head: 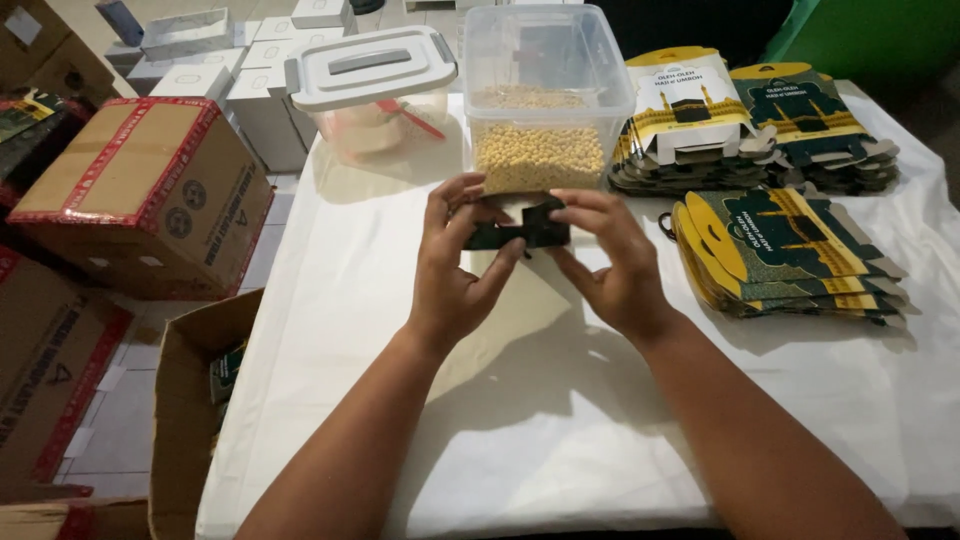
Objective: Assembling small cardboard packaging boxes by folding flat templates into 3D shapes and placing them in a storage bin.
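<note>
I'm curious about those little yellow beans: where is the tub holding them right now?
The clear tub of beans stands at the far edge of the white table, just beyond both hands, between the lidded container on its left and the stacked flat cartons on its right.

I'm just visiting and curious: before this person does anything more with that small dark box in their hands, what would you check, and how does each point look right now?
1. Both hands on the box: ok. Left hand and right hand pinch it from either side.
2. Box held above the table, not resting on it: ok.
3. Box fully folded into shape: cannot tell, fingers cover much of it.
4. Open tub of yellow grains within reach: ok, just behind the hands.
5. Flat cartons in supply: ok, stacks lie to the right.
6. Lidded tub out of the way: ok, behind on the left.
</note>
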